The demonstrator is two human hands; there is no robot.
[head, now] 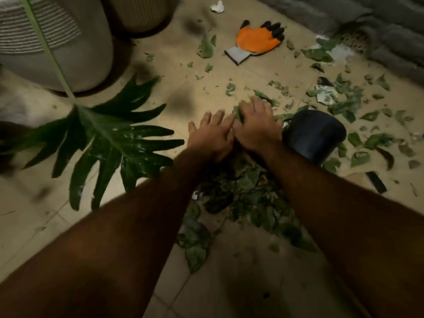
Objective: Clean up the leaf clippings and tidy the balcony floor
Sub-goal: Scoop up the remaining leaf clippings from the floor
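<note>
Green leaf clippings lie scattered over the tiled balcony floor, thickest at the right. A heap of clippings sits between my forearms. My left hand lies flat on the floor with straight fingers, next to my right hand. My right hand's fingers curl over a few leaf pieces at the far edge of the heap. A dark round pot lies on its side just right of my right wrist.
An orange and black work glove lies further back. Two large planters stand at the back left, and a big lobed leaf hangs over the floor. A crumpled white scrap and a small dark object also lie around.
</note>
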